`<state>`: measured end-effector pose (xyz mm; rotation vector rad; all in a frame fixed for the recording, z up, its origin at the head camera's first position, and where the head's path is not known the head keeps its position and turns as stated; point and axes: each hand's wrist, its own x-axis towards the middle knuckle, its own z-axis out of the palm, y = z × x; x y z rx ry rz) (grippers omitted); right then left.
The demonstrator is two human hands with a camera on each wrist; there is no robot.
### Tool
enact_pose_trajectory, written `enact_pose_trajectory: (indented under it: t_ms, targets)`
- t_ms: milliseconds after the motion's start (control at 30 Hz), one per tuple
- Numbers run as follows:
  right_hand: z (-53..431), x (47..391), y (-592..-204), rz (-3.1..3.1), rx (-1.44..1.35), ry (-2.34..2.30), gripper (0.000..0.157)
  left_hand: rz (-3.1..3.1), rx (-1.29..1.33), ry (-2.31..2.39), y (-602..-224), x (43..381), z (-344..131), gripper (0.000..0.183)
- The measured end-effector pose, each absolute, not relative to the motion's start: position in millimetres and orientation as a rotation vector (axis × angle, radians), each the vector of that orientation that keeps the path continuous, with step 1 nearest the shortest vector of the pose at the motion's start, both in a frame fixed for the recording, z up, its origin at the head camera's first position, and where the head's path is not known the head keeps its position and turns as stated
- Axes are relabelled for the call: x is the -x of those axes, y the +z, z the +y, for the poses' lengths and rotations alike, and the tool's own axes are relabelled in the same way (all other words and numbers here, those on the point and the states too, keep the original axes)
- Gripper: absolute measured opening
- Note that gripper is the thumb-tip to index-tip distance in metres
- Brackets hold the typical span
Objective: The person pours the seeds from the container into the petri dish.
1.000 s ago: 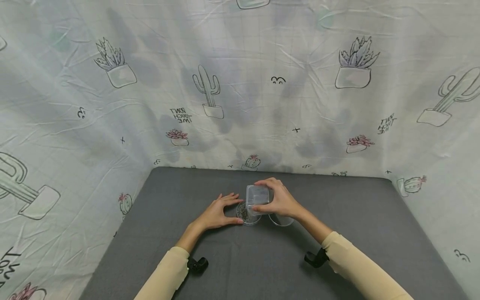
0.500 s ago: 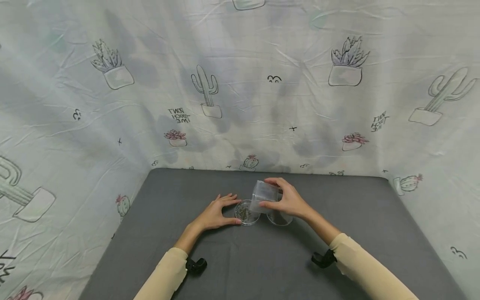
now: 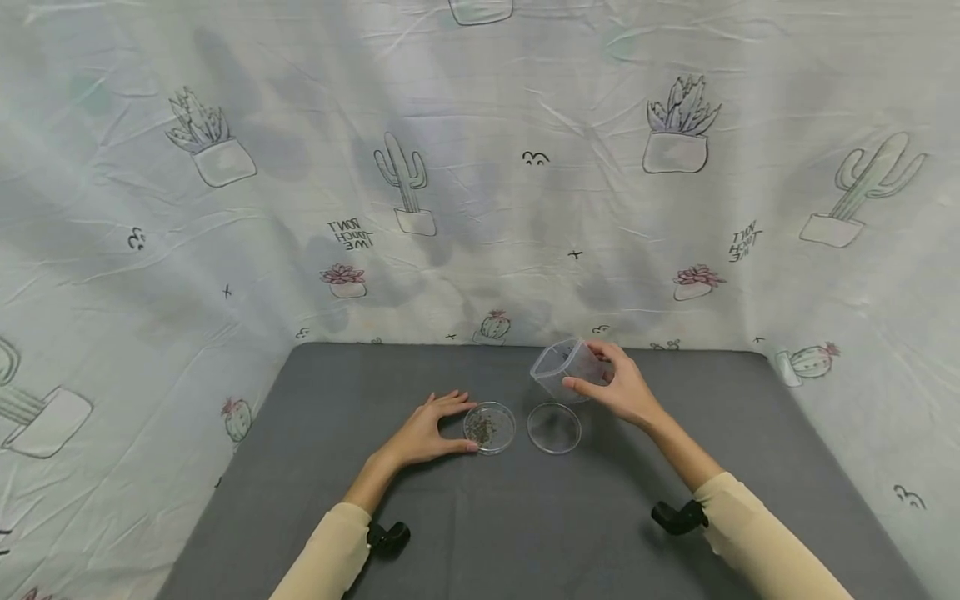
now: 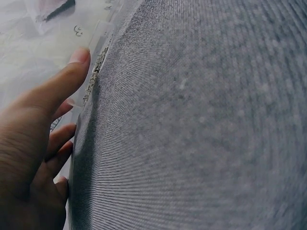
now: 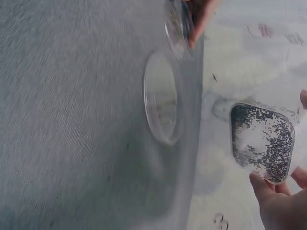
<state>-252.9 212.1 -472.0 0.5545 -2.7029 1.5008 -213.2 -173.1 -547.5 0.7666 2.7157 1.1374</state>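
Observation:
My left hand (image 3: pixel 426 429) rests on the table with thumb and forefinger against opposite sides of a clear petri dish (image 3: pixel 506 425). Small green-brown bits lie in the dish, mostly toward its left side. In the left wrist view the dish shows edge-on, past the thumb (image 4: pixel 72 72). A clear plastic square tub (image 3: pixel 581 379) is gripped in my right hand (image 3: pixel 622 392), raised behind a second round clear dish (image 3: pixel 554 451). The tub leans with its mouth toward the upper left. Dark specks cover much of its base in the right wrist view.
Grey cloth covers the table (image 3: pixel 480 525). A pale curtain (image 3: pixel 465 167) printed with potted cacti hangs behind and along both sides. Black wrist straps (image 3: pixel 388 540) sit at the sleeve cuffs.
My right hand has carried the tub from over the left dish to the right and farther back, turning its mouth upward. Both dishes now show fully; my left hand keeps its place.

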Motion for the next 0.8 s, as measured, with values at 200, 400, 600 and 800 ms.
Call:
enact_pose_trajectory:
  t_ms: [200,400,600,800]
  targets:
    - [241,250,-475,-2.647,-0.429,1.539,0.079,2.732,-0.767,1.126,-550,213,-173,0.074]
    - [273,243,-482,-2.679,-0.288,1.49,0.084,2.727,-0.764,1.145,-550,213,-172,0.074]
    - [306,238,-495,-2.687,-0.197,1.427,0.084,2.732,-0.751,1.139,-551,213,-173,0.074]
    - [333,233,-506,-2.687,-0.128,1.418,0.087,2.735,-0.744,1.135,-554,215,-172,0.076]
